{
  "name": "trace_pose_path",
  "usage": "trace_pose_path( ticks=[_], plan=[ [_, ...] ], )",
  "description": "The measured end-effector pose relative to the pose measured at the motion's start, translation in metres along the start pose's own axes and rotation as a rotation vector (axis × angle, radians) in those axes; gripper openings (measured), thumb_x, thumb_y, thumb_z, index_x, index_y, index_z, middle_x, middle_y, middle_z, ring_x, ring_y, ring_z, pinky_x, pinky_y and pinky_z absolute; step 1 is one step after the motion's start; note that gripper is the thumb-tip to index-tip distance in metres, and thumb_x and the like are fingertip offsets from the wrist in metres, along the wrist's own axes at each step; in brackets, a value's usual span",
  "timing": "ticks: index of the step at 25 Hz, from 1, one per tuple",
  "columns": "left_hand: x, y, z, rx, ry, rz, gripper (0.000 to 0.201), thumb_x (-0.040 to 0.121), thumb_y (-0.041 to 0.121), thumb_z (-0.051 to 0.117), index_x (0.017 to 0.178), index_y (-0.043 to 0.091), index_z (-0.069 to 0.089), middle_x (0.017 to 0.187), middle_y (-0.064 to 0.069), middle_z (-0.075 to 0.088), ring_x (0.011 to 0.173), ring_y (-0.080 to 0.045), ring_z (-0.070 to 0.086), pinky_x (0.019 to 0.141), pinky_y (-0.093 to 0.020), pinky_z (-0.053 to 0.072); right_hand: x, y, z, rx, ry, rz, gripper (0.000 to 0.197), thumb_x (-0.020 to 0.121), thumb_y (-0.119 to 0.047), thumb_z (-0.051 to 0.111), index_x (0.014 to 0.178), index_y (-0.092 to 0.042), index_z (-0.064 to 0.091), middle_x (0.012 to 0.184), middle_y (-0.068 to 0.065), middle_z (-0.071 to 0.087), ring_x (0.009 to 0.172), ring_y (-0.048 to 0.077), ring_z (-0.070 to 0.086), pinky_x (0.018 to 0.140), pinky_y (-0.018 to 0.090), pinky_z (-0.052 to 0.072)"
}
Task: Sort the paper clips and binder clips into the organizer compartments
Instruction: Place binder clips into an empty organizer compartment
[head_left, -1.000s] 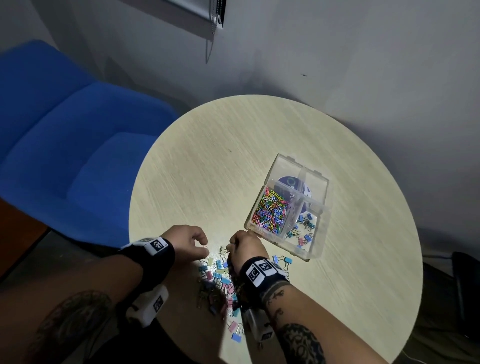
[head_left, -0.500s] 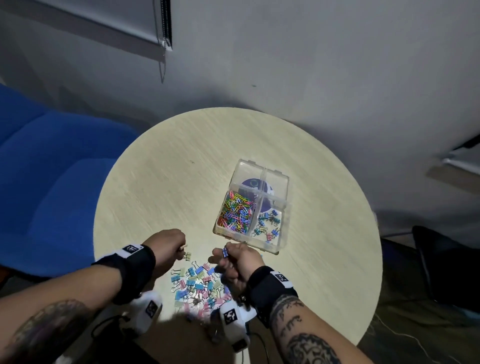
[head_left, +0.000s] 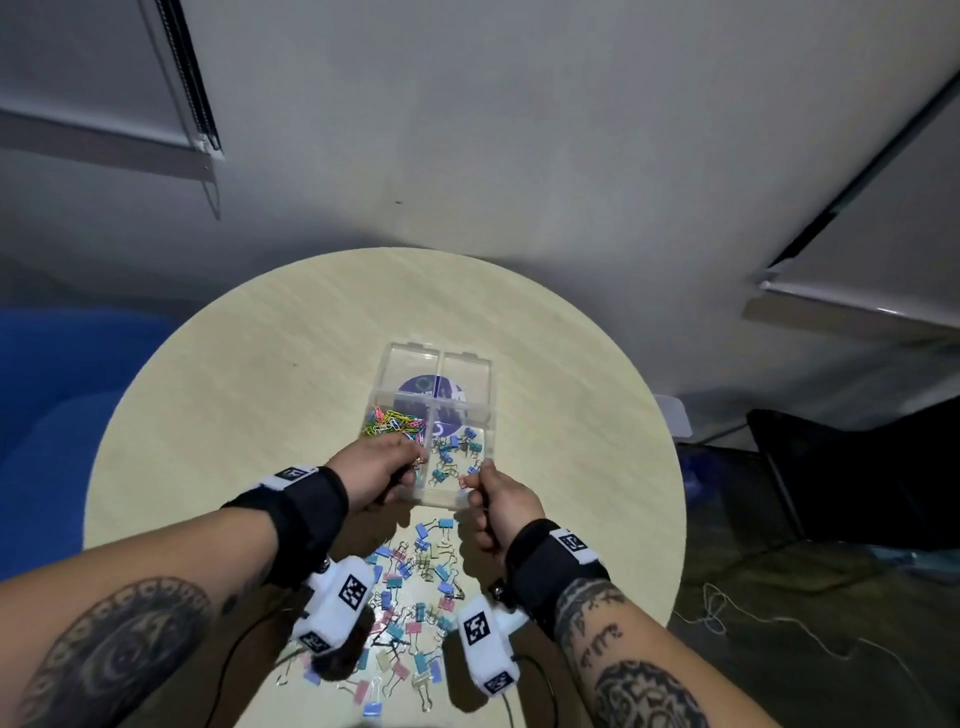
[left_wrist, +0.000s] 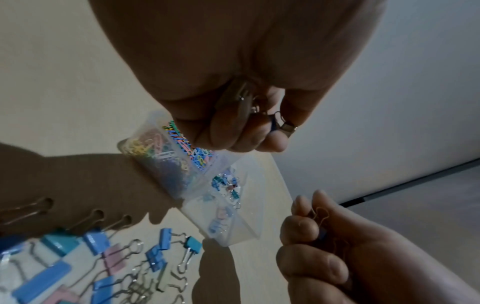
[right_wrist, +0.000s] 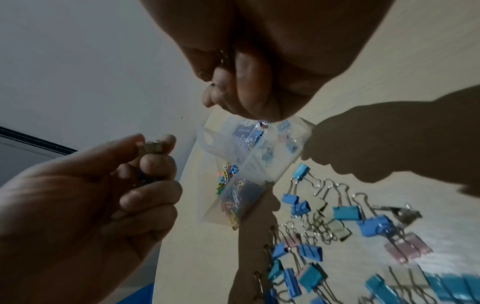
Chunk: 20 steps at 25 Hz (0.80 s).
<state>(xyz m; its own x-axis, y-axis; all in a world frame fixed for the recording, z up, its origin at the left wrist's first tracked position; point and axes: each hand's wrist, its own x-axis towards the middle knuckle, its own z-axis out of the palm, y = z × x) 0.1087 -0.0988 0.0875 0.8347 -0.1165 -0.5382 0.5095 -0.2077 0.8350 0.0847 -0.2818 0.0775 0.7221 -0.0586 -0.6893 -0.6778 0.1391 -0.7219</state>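
**Ana:** Head view first, left side: the left hand (head_left: 382, 470) hovers over the near edge of the clear organizer (head_left: 470, 366), fingers curled round a small clutch of binder clips (left_wrist: 287, 125). I'd shift that grip rightward before letting go, since it hangs over the divider beside the paper clips (head_left: 395, 422).

**Ben:** Agreed; those coloured paper clips fill the near-left compartment, and the binder clips already sorted (head_left: 457, 452) lie in the near-right one. The right hand (head_left: 496, 506) sits at that compartment's near corner, its fingers pinching another clip (left_wrist: 320, 214). Release low, one grip at a time, so nothing bounces out.

**Ana:** Room to move?

**Ben:** The unsorted pile (head_left: 415, 597) lies on the counter (head_left: 249, 384) between the wrists, near the front edge, so sweep carefully. Left and far parts look bare; the far two compartments hold no clips.
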Motion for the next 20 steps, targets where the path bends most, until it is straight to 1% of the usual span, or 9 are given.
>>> trace_pose_path(
  ticks=[3,7,10,12,14,15,17,18,20],
  plan=[
    [0.007,0.014,0.016,0.102,0.043,0.022,0.016,0.096,0.028,0.06,0.088,0.015,0.064,0.067,0.001,0.061,0.044,-0.011,0.043,0.04,-0.018,0.03,0.003,-0.015,-0.005,-0.039,0.018,-0.02,0.031,0.105,-0.036,0.047,0.093,-0.01,0.057,0.061,-0.002,0.047,0.039,0.011,0.034,0.037,0.018,0.026],
    [0.02,0.026,0.022,0.089,0.048,-0.049,0.008,0.09,0.022,0.066,0.09,0.014,0.067,0.076,-0.003,0.068,0.052,-0.016,0.051,0.044,-0.018,0.035,0.011,-0.031,-0.009,-0.021,0.025,0.003,0.008,0.099,-0.01,0.053,0.096,-0.004,0.057,0.074,0.008,0.052,0.049,0.015,0.046,0.039,0.021,0.038],
    [0.024,0.034,0.026,0.024,0.056,-0.143,0.004,0.089,0.006,0.064,0.092,0.009,0.065,0.074,-0.011,0.066,0.052,-0.019,0.053,0.042,-0.019,0.038,0.024,-0.035,-0.01,0.01,0.021,0.056,0.007,0.1,-0.002,0.048,0.1,-0.006,0.054,0.076,0.009,0.052,0.062,0.018,0.052,0.052,0.022,0.05],
    [0.026,0.037,0.031,-0.053,0.059,-0.192,0.011,0.089,-0.004,0.06,0.093,0.007,0.062,0.072,-0.011,0.061,0.054,-0.019,0.056,0.04,-0.02,0.044,0.037,-0.034,-0.009,-0.054,0.002,0.043,0.011,0.1,0.0,0.047,0.105,-0.008,0.052,0.081,0.008,0.057,0.073,0.022,0.059,0.07,0.029,0.056],
    [0.032,0.039,0.034,-0.082,0.078,-0.214,0.014,0.09,-0.005,0.058,0.088,0.009,0.061,0.074,-0.009,0.061,0.06,-0.019,0.06,0.05,-0.024,0.054,0.048,-0.033,-0.005,-0.1,0.004,0.019,0.019,0.098,0.005,0.045,0.109,-0.009,0.052,0.084,0.009,0.058,0.081,0.027,0.061,0.08,0.034,0.056],
    [0.037,0.039,0.036,-0.066,0.084,-0.213,0.015,0.091,-0.004,0.057,0.087,0.011,0.06,0.075,-0.007,0.061,0.061,-0.018,0.06,0.053,-0.023,0.054,0.052,-0.033,-0.003,-0.093,0.026,0.012,0.024,0.098,0.007,0.043,0.112,-0.01,0.053,0.086,0.009,0.058,0.079,0.028,0.061,0.074,0.031,0.057],
    [0.041,0.041,0.04,-0.04,0.097,-0.196,0.014,0.093,-0.002,0.054,0.092,0.011,0.059,0.076,-0.006,0.061,0.06,-0.017,0.059,0.046,-0.02,0.052,0.054,-0.034,-0.003,-0.057,0.084,0.001,0.036,0.097,0.01,0.038,0.122,-0.01,0.055,0.09,0.01,0.059,0.067,0.024,0.059,0.054,0.022,0.054],
    [0.042,0.042,0.042,-0.044,0.107,-0.184,0.014,0.093,-0.003,0.054,0.097,0.009,0.06,0.078,-0.007,0.061,0.061,-0.018,0.06,0.044,-0.019,0.052,0.054,-0.033,-0.003,-0.051,0.095,-0.001,0.04,0.097,0.011,0.037,0.128,-0.007,0.054,0.093,0.01,0.061,0.066,0.021,0.059,0.051,0.021,0.052],
    [0.043,0.045,0.046,-0.093,0.112,-0.176,0.019,0.092,-0.007,0.057,0.106,0.005,0.062,0.087,-0.012,0.063,0.068,-0.021,0.062,0.049,-0.02,0.056,0.054,-0.027,-0.006,-0.024,0.081,-0.006,0.043,0.097,0.013,0.04,0.136,-0.001,0.051,0.114,0.013,0.062,0.075,0.019,0.062,0.055,0.019,0.054]
  ],
)
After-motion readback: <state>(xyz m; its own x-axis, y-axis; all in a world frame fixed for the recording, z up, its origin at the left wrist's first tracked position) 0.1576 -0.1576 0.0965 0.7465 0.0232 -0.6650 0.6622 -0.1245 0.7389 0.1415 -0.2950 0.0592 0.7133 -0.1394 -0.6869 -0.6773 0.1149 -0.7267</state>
